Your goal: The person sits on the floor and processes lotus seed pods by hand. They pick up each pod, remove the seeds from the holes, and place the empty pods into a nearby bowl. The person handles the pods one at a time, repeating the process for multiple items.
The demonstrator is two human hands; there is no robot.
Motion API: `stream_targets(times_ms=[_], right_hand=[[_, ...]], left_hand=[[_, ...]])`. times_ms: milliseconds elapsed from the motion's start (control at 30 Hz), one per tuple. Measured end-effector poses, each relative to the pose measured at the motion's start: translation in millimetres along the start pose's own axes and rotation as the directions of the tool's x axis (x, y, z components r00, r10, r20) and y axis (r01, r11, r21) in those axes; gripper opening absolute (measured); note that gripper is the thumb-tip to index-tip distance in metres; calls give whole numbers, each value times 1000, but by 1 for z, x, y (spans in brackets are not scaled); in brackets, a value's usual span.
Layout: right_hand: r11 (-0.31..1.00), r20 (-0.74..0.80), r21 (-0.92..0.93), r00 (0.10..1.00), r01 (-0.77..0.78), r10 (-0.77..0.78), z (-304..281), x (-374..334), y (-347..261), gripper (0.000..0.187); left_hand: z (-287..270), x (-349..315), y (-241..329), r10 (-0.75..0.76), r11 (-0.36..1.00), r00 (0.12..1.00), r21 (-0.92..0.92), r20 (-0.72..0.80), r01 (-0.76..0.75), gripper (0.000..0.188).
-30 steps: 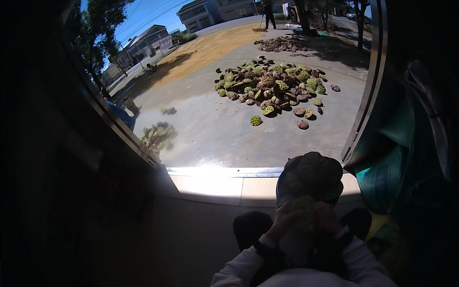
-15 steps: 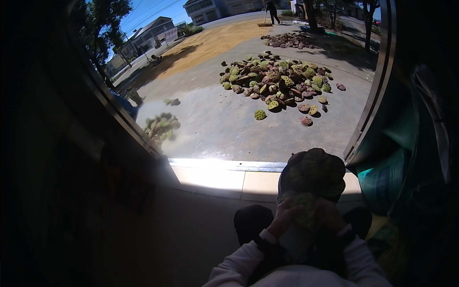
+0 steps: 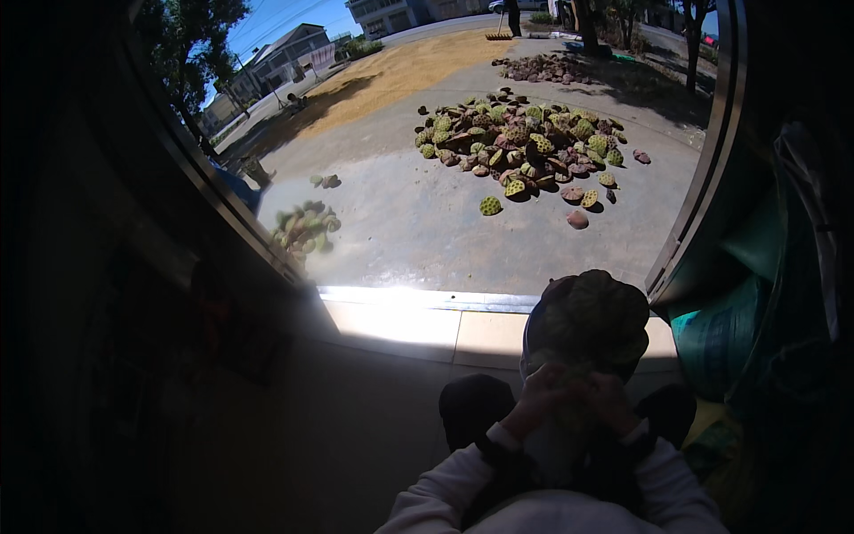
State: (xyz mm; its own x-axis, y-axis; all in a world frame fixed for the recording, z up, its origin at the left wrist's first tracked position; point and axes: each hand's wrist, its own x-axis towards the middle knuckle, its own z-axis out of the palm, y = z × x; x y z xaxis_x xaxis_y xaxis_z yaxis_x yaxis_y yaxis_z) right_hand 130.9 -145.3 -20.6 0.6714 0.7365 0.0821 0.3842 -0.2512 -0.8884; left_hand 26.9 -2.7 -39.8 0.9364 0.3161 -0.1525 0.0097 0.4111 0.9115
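Between my knees, in deep shade, my left hand (image 3: pixel 539 397) and my right hand (image 3: pixel 610 400) meet around a lotus seed pod (image 3: pixel 576 411). Both sets of fingers are curled onto it, and most of the pod is covered by them and the dark. Just beyond the hands, more green lotus seed pods (image 3: pixel 598 316) are heaped up in a dark container whose shape is hard to make out. White sleeves with dark cuffs cover my forearms.
Past the metal door sill (image 3: pixel 427 303), a big pile of lotus seed pods (image 3: pixel 529 142) lies on concrete. A smaller cluster (image 3: pixel 305 228) is at the left. Green sacks (image 3: pixel 716 334) stand on the right. Far off, a person (image 3: pixel 513 16) holds a rake (image 3: pixel 500 36) by spread yellow grain (image 3: pixel 400 76).
My hands have drawn closer together over the pod, so less of it shows. The whole view has shifted slightly.
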Motion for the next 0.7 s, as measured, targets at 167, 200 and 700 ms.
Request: stream_targets(times_ms=[167,200,700], right_hand=[[993,115,-23,987,-112,114,-7,-1,-4,42],[990,132,-30,981,-136,139,-7,-2,-5,42],[983,159,173,987,-57,29,-19,-2,-32,30]], left_hand=[[-3,-5,6,-25,994,997,-106,76,33,49],[-4,-5,7,-33,993,995,-108,92,43,49],[-9,0,31,-128,982,984,-126,128,144,42]])
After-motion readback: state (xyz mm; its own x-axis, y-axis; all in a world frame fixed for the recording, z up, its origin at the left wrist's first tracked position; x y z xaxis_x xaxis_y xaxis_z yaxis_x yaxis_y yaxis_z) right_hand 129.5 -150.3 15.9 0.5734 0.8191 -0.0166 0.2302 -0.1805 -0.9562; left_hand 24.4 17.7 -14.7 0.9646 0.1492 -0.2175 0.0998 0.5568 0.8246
